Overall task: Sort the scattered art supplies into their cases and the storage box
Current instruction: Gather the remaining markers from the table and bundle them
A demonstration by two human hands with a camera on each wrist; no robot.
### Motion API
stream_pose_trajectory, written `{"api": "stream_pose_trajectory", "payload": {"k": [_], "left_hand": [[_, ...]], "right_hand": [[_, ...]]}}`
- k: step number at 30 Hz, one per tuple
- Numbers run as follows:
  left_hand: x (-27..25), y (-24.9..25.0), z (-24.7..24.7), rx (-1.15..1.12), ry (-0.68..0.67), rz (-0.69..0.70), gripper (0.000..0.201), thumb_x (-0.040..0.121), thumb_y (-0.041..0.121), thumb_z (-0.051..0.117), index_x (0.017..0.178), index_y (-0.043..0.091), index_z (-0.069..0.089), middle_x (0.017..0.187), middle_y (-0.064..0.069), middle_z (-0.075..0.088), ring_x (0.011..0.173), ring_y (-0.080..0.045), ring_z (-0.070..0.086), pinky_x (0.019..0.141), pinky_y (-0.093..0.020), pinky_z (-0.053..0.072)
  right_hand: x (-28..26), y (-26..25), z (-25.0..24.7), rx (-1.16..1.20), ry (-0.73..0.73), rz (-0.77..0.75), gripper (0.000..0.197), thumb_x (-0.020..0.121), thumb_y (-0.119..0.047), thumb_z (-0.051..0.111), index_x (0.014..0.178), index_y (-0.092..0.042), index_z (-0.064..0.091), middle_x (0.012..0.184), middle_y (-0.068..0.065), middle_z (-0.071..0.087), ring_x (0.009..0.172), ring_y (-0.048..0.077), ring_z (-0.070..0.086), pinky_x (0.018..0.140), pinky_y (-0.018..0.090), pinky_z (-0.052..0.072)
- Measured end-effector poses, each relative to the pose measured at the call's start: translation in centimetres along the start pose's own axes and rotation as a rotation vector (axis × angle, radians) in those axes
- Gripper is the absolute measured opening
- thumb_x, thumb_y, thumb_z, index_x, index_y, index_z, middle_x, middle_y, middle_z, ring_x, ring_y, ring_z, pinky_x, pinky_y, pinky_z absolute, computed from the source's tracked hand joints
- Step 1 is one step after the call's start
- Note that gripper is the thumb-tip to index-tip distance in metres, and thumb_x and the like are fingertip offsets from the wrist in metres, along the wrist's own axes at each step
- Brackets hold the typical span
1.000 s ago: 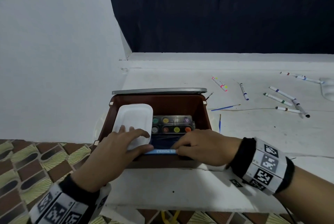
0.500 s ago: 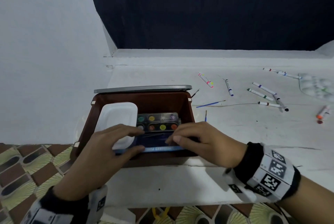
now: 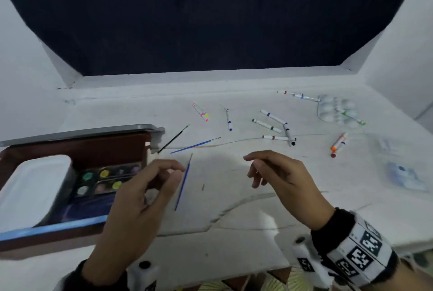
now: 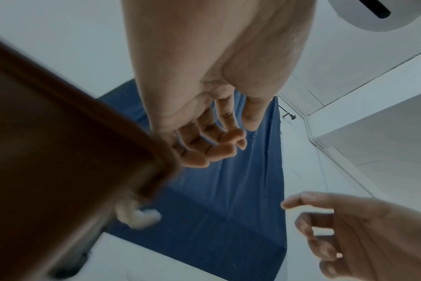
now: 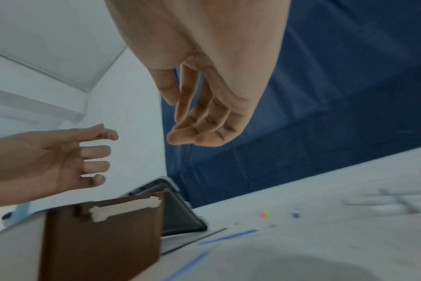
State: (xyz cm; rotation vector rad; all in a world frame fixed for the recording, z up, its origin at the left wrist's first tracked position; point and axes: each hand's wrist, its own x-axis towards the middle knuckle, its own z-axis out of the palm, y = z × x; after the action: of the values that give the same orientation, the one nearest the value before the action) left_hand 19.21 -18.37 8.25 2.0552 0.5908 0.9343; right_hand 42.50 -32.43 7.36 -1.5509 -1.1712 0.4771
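The brown storage box (image 3: pixel 77 145) stands open at the left and holds a white case (image 3: pixel 32 187), a watercolour paint set (image 3: pixel 105 179) and a blue pencil case (image 3: pixel 51 227). My left hand (image 3: pixel 150 187) hovers at the box's right edge, fingers loosely curled and empty. My right hand (image 3: pixel 269 168) hangs over the white ledge, relaxed, holding nothing. A thin blue paintbrush (image 3: pixel 184 182) lies just right of the left fingers. Two more brushes (image 3: pixel 195 145) lie beyond it. Several markers (image 3: pixel 271 124) are scattered at the far right.
A clear paint palette (image 3: pixel 337 109) sits at the far right with a green marker on it. Orange and red markers (image 3: pixel 338 144) lie nearer. Crumpled clear plastic (image 3: pixel 403 175) lies at the right edge. The box's grey lid (image 3: pixel 77 132) stands behind it. White walls flank the ledge.
Both hands let go of the blue pencil case, now lying in the box, and lifted out to the right. The head view swung right, so the box sits at the left.
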Motion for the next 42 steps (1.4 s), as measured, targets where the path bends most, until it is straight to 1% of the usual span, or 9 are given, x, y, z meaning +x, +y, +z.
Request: {"api": "stream_pose_trajectory", "payload": {"k": [6, 9, 13, 16, 19, 25, 32, 38, 42], "left_hand": [[2.0, -0.8, 12.1, 0.059, -0.267, -0.188, 0.021, 0.095, 0.052, 0.051, 0.103, 0.039, 0.065, 0.099, 0.018, 0.07, 0.099, -0.003, 0.065, 0.086, -0.023, 0.05], [2.7, -1.2, 16.1, 0.137, -0.411, -0.254, 0.028, 0.092, 0.058, 0.048, 0.112, 0.045, 0.062, 0.115, 0.031, 0.065, 0.113, 0.012, 0.056, 0.099, -0.02, 0.045], [3.6, -2.0, 19.4, 0.256, -0.597, -0.326, 0.036, 0.086, 0.074, 0.036, 0.117, 0.059, 0.048, 0.13, 0.035, 0.053, 0.124, 0.016, 0.044, 0.111, -0.02, 0.034], [4.4, -2.9, 20.6, 0.395, -0.635, -0.319, 0.069, 0.076, 0.092, 0.016, 0.128, 0.058, 0.044, 0.135, 0.033, 0.049, 0.129, 0.006, 0.042, 0.114, -0.03, 0.032], [5.3, -2.8, 21.0, 0.404, -0.598, -0.3, 0.075, 0.08, 0.086, 0.021, 0.132, 0.044, 0.055, 0.125, 0.028, 0.058, 0.12, 0.004, 0.051, 0.105, -0.024, 0.039], [5.5, -1.3, 22.0, 0.268, -0.487, -0.343, 0.037, 0.093, 0.054, 0.046, 0.118, 0.036, 0.066, 0.117, 0.022, 0.067, 0.109, 0.015, 0.056, 0.086, 0.001, 0.036], [5.9, 0.8, 24.4, 0.168, -0.464, -0.386, 0.029, 0.094, 0.051, 0.047, 0.114, 0.041, 0.067, 0.114, 0.036, 0.065, 0.108, 0.019, 0.055, 0.085, 0.001, 0.037], [7.5, 3.0, 27.8, 0.131, -0.537, -0.363, 0.038, 0.088, 0.063, 0.039, 0.109, 0.045, 0.064, 0.111, 0.044, 0.059, 0.108, 0.022, 0.053, 0.088, -0.009, 0.039], [7.5, 3.5, 28.4, 0.058, -0.564, -0.398, 0.05, 0.088, 0.077, 0.031, 0.112, 0.049, 0.064, 0.112, 0.041, 0.06, 0.109, 0.016, 0.055, 0.092, -0.012, 0.041]], "right_hand": [[-2.3, 8.5, -13.7, -0.386, 0.215, 0.089, 0.015, 0.094, -0.013, 0.062, 0.096, -0.026, 0.071, 0.078, -0.008, 0.069, 0.076, 0.012, 0.065, 0.067, 0.023, 0.05], [-2.7, 12.9, -20.3, -0.762, 0.179, 0.154, 0.018, 0.089, -0.018, 0.066, 0.105, -0.025, 0.068, 0.088, -0.004, 0.065, 0.087, 0.021, 0.061, 0.074, 0.037, 0.05], [-2.7, 16.5, -27.0, -1.134, 0.106, 0.458, 0.051, 0.083, -0.047, 0.067, 0.128, -0.023, 0.059, 0.117, 0.009, 0.06, 0.109, 0.037, 0.053, 0.081, 0.046, 0.051], [-2.2, 18.5, -30.1, -1.23, 0.024, 0.704, 0.08, 0.081, -0.073, 0.052, 0.144, -0.026, 0.037, 0.142, 0.012, 0.043, 0.133, 0.038, 0.036, 0.099, 0.05, 0.042], [-1.4, 19.3, -31.3, -1.159, -0.09, 0.84, 0.091, 0.079, -0.079, 0.048, 0.148, -0.026, 0.024, 0.146, 0.012, 0.033, 0.137, 0.039, 0.03, 0.104, 0.051, 0.038], [-2.1, 18.3, -30.6, -1.199, -0.191, 0.743, 0.084, 0.084, -0.067, 0.054, 0.149, -0.025, 0.023, 0.141, 0.012, 0.037, 0.124, 0.038, 0.041, 0.097, 0.045, 0.045], [-2.3, 14.9, -29.5, -1.053, -0.221, 0.59, 0.069, 0.089, -0.052, 0.053, 0.147, -0.021, 0.031, 0.122, 0.012, 0.054, 0.109, 0.035, 0.056, 0.089, 0.036, 0.046], [-1.6, 10.2, -28.4, -0.756, -0.052, 0.445, 0.059, 0.091, -0.036, 0.055, 0.145, -0.024, 0.035, 0.094, 0.008, 0.056, 0.085, 0.025, 0.051, 0.076, 0.031, 0.035], [-1.3, 8.5, -27.6, -0.402, 0.081, 0.408, 0.041, 0.091, -0.022, 0.049, 0.128, -0.039, 0.047, 0.083, 0.012, 0.059, 0.077, 0.029, 0.06, 0.075, 0.039, 0.052]]}}
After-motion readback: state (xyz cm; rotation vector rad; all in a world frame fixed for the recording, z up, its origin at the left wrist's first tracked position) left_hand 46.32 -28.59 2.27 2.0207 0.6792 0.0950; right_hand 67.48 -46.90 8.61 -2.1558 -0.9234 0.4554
